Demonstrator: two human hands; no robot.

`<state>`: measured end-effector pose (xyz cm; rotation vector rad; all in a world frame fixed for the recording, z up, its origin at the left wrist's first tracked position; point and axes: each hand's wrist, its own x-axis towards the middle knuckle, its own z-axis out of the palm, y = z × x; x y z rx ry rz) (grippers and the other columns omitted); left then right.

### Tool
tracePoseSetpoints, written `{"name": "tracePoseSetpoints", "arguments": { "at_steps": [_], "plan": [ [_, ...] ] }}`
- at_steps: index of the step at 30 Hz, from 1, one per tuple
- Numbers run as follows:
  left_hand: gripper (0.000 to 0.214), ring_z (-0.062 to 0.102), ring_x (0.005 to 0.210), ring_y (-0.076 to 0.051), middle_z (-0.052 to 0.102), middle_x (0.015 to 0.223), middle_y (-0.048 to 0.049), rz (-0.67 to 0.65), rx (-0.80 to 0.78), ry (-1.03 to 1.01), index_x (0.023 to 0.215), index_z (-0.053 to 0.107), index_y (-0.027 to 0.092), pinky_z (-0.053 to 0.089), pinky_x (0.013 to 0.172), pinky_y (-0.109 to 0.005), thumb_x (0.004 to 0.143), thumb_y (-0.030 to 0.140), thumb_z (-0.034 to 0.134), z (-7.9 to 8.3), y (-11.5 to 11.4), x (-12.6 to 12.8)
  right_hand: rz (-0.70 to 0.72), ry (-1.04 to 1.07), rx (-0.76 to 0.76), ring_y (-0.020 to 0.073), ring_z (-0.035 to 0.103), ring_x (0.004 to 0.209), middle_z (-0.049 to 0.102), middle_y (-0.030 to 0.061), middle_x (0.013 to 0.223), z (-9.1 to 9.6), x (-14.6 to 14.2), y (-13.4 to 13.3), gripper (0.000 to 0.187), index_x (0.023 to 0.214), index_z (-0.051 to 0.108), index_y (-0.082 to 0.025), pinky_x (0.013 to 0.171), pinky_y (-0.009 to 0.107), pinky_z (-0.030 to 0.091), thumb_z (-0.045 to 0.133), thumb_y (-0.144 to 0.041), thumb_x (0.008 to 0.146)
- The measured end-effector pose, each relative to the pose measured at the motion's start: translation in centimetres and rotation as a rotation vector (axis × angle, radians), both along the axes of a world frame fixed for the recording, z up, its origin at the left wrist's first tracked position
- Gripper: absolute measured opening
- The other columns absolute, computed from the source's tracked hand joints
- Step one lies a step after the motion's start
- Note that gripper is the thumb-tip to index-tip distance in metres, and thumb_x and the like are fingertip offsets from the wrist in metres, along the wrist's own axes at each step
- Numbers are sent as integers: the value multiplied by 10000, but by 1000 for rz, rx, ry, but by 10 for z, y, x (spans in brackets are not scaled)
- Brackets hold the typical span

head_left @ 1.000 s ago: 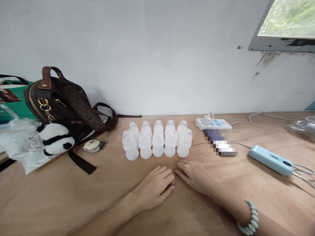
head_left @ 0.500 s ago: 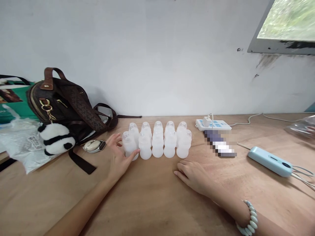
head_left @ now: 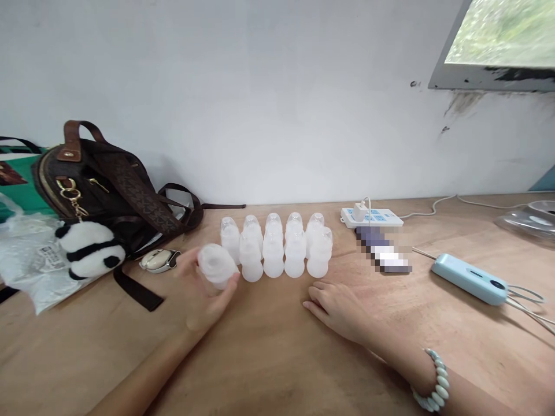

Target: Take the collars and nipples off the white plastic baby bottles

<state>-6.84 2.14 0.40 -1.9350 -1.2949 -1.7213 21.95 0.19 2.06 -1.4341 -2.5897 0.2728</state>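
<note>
My left hand (head_left: 203, 306) grips a small frosted white bottle (head_left: 219, 266) between thumb and fingers. The bottle is tilted, with its rounded, ringed end turned toward me. To its right stand several similar bottles (head_left: 273, 263) in two rows, upright and close together, with clear domed tops. Nearest to the front right of these rows, my right hand (head_left: 338, 306) rests palm down on the wooden table (head_left: 260, 358). Its fingers are curled in and nothing shows in them. A beaded bracelet (head_left: 436, 384) circles the right wrist.
On the left sit a dark backpack (head_left: 108, 173) with a panda charm (head_left: 91, 248), a plastic bag (head_left: 30, 260) and a cream, rounded gadget (head_left: 158, 260). To the right are a power strip (head_left: 390, 218), a pixelated dark item (head_left: 381, 251), a light-blue device (head_left: 470, 278) and cables.
The front-left bottle has left its place in the row and tipped over in my left hand, moving slightly left and toward me. My right hand stays resting on the table.
</note>
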Motion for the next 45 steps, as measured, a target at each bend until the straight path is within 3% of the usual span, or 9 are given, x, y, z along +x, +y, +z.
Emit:
{"name": "tracePoseSetpoints", "arguments": {
  "at_steps": [6, 11, 18, 26, 29, 32, 38, 42, 45],
  "plan": [
    [608, 611, 968, -265, 597, 1124, -88, -354, -100, 428, 1403, 408, 319, 496, 839, -420, 840, 193, 596, 7, -38, 43, -33, 190, -75, 197, 627, 731, 656, 49, 761, -3, 2, 1, 297, 698, 518, -190, 617, 274, 374, 466, -259, 981],
    [593, 618, 1053, -277, 634, 1211, -124, -529, -332, 593, 1430, 379, 231, 476, 905, -416, 873, 185, 575, 13, -43, 56, -6, 626, -321, 136, 567, 605, 580, 1, 717, 1, 2, -5, 584, 934, 526, -199, 558, 242, 442, 21, -468, 1049],
    [497, 660, 1036, -274, 674, 1209, -101, -607, -581, 570, 1311, 455, 231, 534, 888, -400, 882, 384, 654, 14, -42, 54, 10, 719, -415, 112, 431, 595, 496, -62, 672, 12, -4, -16, 281, 905, 515, -210, 536, 228, 317, 661, -441, 840],
    [465, 612, 771, -194, 680, 901, -28, -954, -1112, -3, 1070, 661, 179, 490, 688, -291, 709, 442, 789, 16, -40, 61, 151, 702, -303, 131, 491, 618, 597, -20, 710, 33, 12, -13, 225, 874, 586, -200, 556, 244, 344, 686, -390, 807],
    [559, 552, 655, -143, 614, 784, -6, -1136, -1348, -301, 1028, 669, 152, 445, 585, -246, 656, 543, 810, 15, -37, 58, -19, 823, -41, 171, 551, 712, 640, 26, 830, 49, 39, 3, 279, 962, 600, -214, 609, 270, 394, 654, -446, 818],
    [613, 562, 671, -145, 609, 796, -9, -1124, -1366, -404, 1054, 646, 157, 462, 613, -259, 638, 570, 828, 14, -36, 55, -275, 729, 108, 160, 512, 637, 584, -3, 735, 60, 65, 19, 266, 952, 597, -224, 565, 268, 368, 639, -449, 816],
    [615, 574, 751, -165, 628, 869, -20, -1143, -1284, -381, 1119, 630, 176, 439, 631, -243, 661, 533, 834, 13, -37, 59, -302, 82, -168, 219, 600, 765, 659, 29, 821, 50, 72, 29, 191, 917, 663, -221, 593, 280, 379, 663, -254, 729],
    [600, 621, 843, -220, 679, 1002, -61, -1018, -1111, -342, 1203, 628, 189, 486, 721, -307, 707, 475, 807, 9, -38, 62, -336, 93, -134, 221, 592, 740, 644, 25, 833, 47, 67, 27, 430, 1145, 607, -219, 583, 286, 369, 698, -340, 743],
    [542, 636, 1032, -291, 706, 1155, -92, -736, -915, -243, 1215, 629, 197, 494, 883, -386, 737, 389, 799, 6, -40, 64, -388, 293, -50, 174, 511, 613, 575, -3, 699, 47, 58, 22, 255, 936, 608, -210, 559, 285, 336, 585, -452, 858]
  ]
}}
